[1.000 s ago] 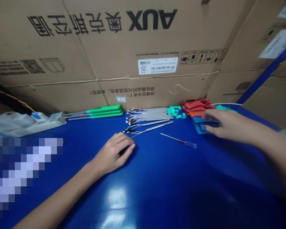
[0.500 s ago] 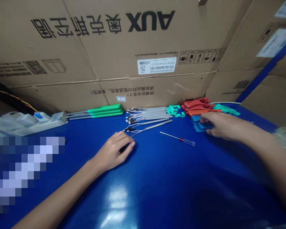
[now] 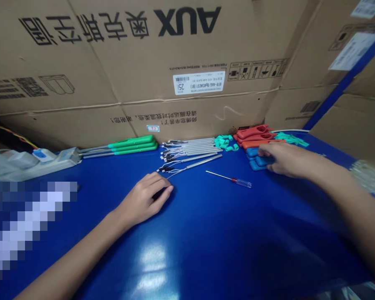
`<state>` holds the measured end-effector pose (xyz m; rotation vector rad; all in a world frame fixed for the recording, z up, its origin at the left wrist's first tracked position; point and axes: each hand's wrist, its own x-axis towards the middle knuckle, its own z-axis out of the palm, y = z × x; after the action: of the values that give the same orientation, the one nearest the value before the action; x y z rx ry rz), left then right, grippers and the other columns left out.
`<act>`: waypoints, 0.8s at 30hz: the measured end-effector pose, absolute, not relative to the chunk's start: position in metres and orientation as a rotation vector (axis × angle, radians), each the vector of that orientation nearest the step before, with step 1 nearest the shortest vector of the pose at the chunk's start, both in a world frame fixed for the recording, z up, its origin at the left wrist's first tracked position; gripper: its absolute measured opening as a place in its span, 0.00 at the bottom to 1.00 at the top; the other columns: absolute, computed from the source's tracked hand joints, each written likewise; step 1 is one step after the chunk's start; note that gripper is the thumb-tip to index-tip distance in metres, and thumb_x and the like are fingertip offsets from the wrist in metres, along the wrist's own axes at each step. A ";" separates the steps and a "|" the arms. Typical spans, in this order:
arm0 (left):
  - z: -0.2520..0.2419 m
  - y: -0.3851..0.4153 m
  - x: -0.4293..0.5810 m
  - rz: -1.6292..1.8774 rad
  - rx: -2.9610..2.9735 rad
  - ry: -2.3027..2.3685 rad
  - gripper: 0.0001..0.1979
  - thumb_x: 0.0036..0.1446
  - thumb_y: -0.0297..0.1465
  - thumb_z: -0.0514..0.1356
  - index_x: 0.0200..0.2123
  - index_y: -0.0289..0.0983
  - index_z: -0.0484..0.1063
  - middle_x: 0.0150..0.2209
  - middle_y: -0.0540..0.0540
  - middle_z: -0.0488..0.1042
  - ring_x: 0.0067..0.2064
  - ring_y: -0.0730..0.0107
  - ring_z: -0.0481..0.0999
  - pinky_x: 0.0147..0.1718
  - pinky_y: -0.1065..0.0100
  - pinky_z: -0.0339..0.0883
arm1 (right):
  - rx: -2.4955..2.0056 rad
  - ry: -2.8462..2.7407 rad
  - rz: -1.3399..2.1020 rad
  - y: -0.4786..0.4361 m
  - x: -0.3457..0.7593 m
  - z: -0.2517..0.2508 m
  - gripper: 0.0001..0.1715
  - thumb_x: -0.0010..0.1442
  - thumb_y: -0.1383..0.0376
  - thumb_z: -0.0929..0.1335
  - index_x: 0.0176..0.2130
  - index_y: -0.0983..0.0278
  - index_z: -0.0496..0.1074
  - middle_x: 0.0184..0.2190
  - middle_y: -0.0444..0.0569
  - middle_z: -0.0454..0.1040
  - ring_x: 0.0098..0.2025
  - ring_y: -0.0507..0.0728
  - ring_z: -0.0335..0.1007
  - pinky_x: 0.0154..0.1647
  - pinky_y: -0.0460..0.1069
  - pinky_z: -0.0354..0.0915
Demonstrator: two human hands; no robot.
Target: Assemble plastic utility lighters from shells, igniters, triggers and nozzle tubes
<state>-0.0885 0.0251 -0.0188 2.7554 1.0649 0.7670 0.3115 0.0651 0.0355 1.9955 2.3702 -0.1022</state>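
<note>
My left hand rests on the blue table with curled fingers, just in front of the wired ends of several metal rods. A thin grey cable runs to its fingertips; whether the fingers grip it is unclear. At the right, my right hand has its fingers closed on a blue plastic handle in a small stack. Red and orange handles lie just behind. Between the hands lies a screwdriver with a clear handle.
Small teal pieces and teal strips lie near the cardboard box at the back. Green-handled tools sit beside a power strip at the left. Clear plastic lies at the far right.
The whole view has shifted slightly, so things appear a little further left. My right hand stays at the blue handles, and my left hand keeps its place on the table.
</note>
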 end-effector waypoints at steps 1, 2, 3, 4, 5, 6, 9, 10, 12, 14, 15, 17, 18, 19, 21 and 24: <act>-0.019 0.025 -0.088 0.770 2.755 1.065 0.08 0.66 0.29 0.54 0.36 0.37 0.72 0.36 0.45 0.77 0.39 0.65 0.74 0.43 0.61 0.67 | 1.991 2.369 -0.095 0.065 0.311 0.035 0.14 0.43 0.74 0.67 0.34 0.61 0.67 0.36 0.54 0.74 0.37 0.63 0.70 0.33 0.54 0.62; -0.019 0.026 -0.088 0.774 2.755 1.064 0.08 0.66 0.29 0.54 0.36 0.37 0.72 0.36 0.45 0.77 0.39 0.65 0.74 0.42 0.61 0.67 | 1.987 2.367 -0.090 0.066 0.311 0.036 0.14 0.43 0.74 0.67 0.33 0.61 0.67 0.35 0.53 0.73 0.36 0.62 0.69 0.32 0.53 0.62; -0.019 0.026 -0.088 0.777 2.757 1.063 0.08 0.66 0.29 0.54 0.36 0.37 0.72 0.35 0.45 0.77 0.39 0.64 0.74 0.42 0.61 0.68 | 1.986 2.362 -0.093 0.066 0.311 0.036 0.14 0.43 0.74 0.67 0.32 0.61 0.67 0.34 0.53 0.73 0.35 0.62 0.69 0.32 0.53 0.61; -0.019 0.026 -0.088 0.778 2.759 1.062 0.08 0.66 0.29 0.54 0.36 0.37 0.72 0.35 0.45 0.77 0.39 0.64 0.74 0.42 0.61 0.68 | 1.987 2.355 -0.104 0.066 0.310 0.036 0.13 0.42 0.74 0.68 0.31 0.61 0.67 0.34 0.53 0.73 0.35 0.62 0.69 0.32 0.53 0.61; -0.019 0.026 -0.088 0.776 2.762 1.062 0.08 0.66 0.29 0.54 0.36 0.37 0.72 0.36 0.45 0.77 0.39 0.64 0.74 0.43 0.61 0.68 | 1.991 2.344 -0.118 0.066 0.310 0.037 0.13 0.42 0.75 0.68 0.30 0.61 0.67 0.33 0.53 0.73 0.35 0.62 0.69 0.32 0.53 0.61; -0.019 0.026 -0.088 0.772 2.764 1.062 0.07 0.66 0.29 0.54 0.36 0.37 0.72 0.36 0.45 0.77 0.39 0.64 0.74 0.43 0.61 0.67 | 1.995 2.332 -0.134 0.066 0.309 0.038 0.13 0.42 0.75 0.68 0.30 0.61 0.67 0.32 0.52 0.73 0.36 0.63 0.69 0.32 0.53 0.61; -0.019 0.026 -0.089 0.771 2.769 1.054 0.07 0.66 0.29 0.54 0.37 0.36 0.72 0.36 0.45 0.76 0.39 0.65 0.74 0.43 0.61 0.67 | 2.015 2.290 -0.149 0.065 0.305 0.042 0.11 0.43 0.75 0.69 0.29 0.61 0.68 0.30 0.53 0.72 0.36 0.63 0.69 0.33 0.53 0.60; -0.019 0.026 -0.089 0.770 2.768 1.054 0.08 0.66 0.29 0.54 0.37 0.36 0.72 0.36 0.45 0.76 0.39 0.65 0.73 0.43 0.61 0.67 | 2.007 2.272 -0.125 0.064 0.303 0.043 0.10 0.44 0.74 0.69 0.28 0.61 0.68 0.30 0.53 0.72 0.36 0.64 0.69 0.33 0.53 0.60; -0.019 0.026 -0.089 0.765 2.766 1.057 0.08 0.66 0.29 0.54 0.36 0.36 0.72 0.36 0.45 0.76 0.39 0.65 0.73 0.42 0.62 0.67 | 1.988 2.232 -0.060 0.062 0.300 0.045 0.09 0.45 0.72 0.70 0.29 0.61 0.68 0.30 0.53 0.72 0.36 0.65 0.70 0.32 0.53 0.60; -0.019 0.026 -0.089 0.753 2.763 1.066 0.08 0.66 0.29 0.54 0.36 0.36 0.72 0.36 0.45 0.76 0.40 0.65 0.73 0.43 0.62 0.67 | 1.994 2.197 -0.016 0.059 0.298 0.047 0.09 0.46 0.70 0.70 0.32 0.62 0.68 0.32 0.54 0.73 0.36 0.64 0.70 0.31 0.52 0.60; -0.019 0.026 -0.088 0.748 2.764 1.069 0.08 0.66 0.29 0.54 0.36 0.35 0.72 0.36 0.45 0.76 0.40 0.65 0.73 0.43 0.62 0.67 | 2.008 2.187 -0.013 0.057 0.297 0.047 0.10 0.47 0.69 0.70 0.33 0.62 0.68 0.33 0.55 0.74 0.35 0.64 0.70 0.30 0.52 0.59; -0.019 0.025 -0.088 0.745 2.767 1.071 0.09 0.66 0.29 0.54 0.36 0.35 0.72 0.36 0.45 0.76 0.40 0.65 0.73 0.43 0.62 0.67 | 2.012 2.221 -0.057 0.053 0.296 0.049 0.13 0.48 0.67 0.70 0.36 0.62 0.67 0.35 0.55 0.75 0.34 0.62 0.70 0.29 0.52 0.59; -0.019 0.025 -0.087 0.742 2.770 1.073 0.09 0.66 0.29 0.54 0.36 0.35 0.72 0.36 0.45 0.76 0.40 0.65 0.73 0.43 0.62 0.67 | 1.989 2.276 -0.097 0.050 0.295 0.049 0.13 0.48 0.66 0.70 0.37 0.62 0.67 0.35 0.54 0.75 0.33 0.62 0.70 0.29 0.52 0.60; -0.019 0.025 -0.087 0.741 2.772 1.077 0.09 0.66 0.29 0.54 0.36 0.35 0.73 0.36 0.45 0.76 0.39 0.65 0.73 0.43 0.62 0.67 | 1.951 2.350 -0.148 0.048 0.294 0.050 0.13 0.49 0.65 0.70 0.36 0.62 0.67 0.35 0.53 0.75 0.33 0.61 0.70 0.29 0.52 0.60; -0.018 0.025 -0.087 0.732 2.777 1.083 0.10 0.66 0.30 0.53 0.36 0.35 0.73 0.35 0.44 0.76 0.39 0.65 0.73 0.43 0.62 0.67 | 1.854 2.513 -0.281 0.041 0.288 0.053 0.12 0.49 0.64 0.70 0.36 0.62 0.67 0.36 0.51 0.75 0.34 0.61 0.71 0.31 0.52 0.63; -0.016 0.024 -0.086 0.726 2.781 1.087 0.10 0.66 0.30 0.53 0.36 0.35 0.73 0.35 0.44 0.76 0.39 0.65 0.73 0.42 0.62 0.68 | 1.706 2.666 -0.530 0.026 0.272 0.057 0.16 0.50 0.60 0.72 0.41 0.61 0.71 0.39 0.51 0.76 0.39 0.61 0.73 0.35 0.52 0.67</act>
<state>-0.0857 0.0239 -0.0165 2.7809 1.0869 0.7260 0.2719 0.0262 0.0574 1.7064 2.6661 -0.5302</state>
